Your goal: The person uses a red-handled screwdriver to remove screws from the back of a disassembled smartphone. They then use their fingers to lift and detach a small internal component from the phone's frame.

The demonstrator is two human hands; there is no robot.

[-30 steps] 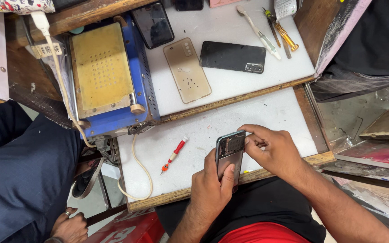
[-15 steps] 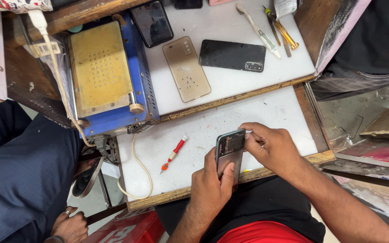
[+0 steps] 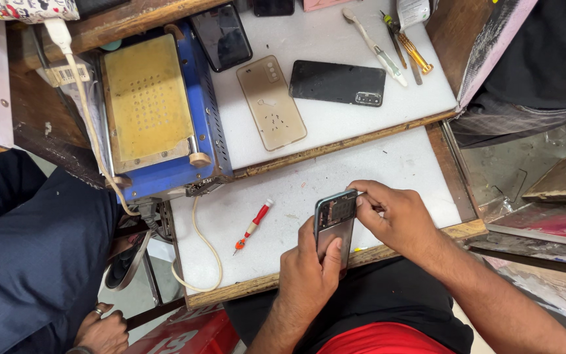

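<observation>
Phone (image 3: 335, 221) between hands, near bench edge (image 3: 361, 257)

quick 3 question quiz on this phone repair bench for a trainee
1. True or false: the red screwdriver lies untouched on the white mat.
2. Which hand grips the opened phone from below, thumb on its face?
A. left hand
B. right hand
3. What lies between the blue machine and the black phone back?

Key: 1 true; 2 A; 3 a gold phone back cover.
</observation>
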